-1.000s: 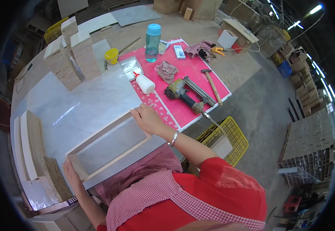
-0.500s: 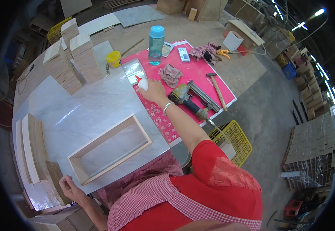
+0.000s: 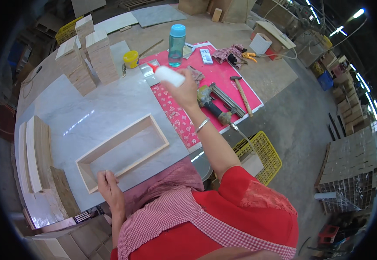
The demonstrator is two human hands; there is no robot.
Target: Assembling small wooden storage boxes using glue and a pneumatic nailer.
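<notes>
My right hand (image 3: 187,90) grips a white squeeze bottle (image 3: 170,76) with a red nozzle, raised over the pink-covered part of the table. The bottle lies tilted, its nozzle pointing to the far left. A rectangular wooden frame (image 3: 128,128) with an open middle rests on the grey marbled board (image 3: 110,102). At the frame's near long side, close to the left corner, my left hand (image 3: 111,190) has its fingers closed over the rim; the exact contact is partly hidden. Behind the right hand lie a crumpled rag (image 3: 196,74) and a nail gun (image 3: 214,108) with its hose.
Wood strips stand in stacks (image 3: 75,67) at the far left and lie in a pile (image 3: 37,151) at the left edge. A blue-capped bottle (image 3: 177,45), a yellow tub (image 3: 131,59) and a hammer (image 3: 241,96) are on the table. A yellow crate (image 3: 264,158) sits below its right side.
The squeeze bottle has been lifted off the table and tilted in my right hand, which moved nearer. My left hand has moved right, from beside the frame onto its near side.
</notes>
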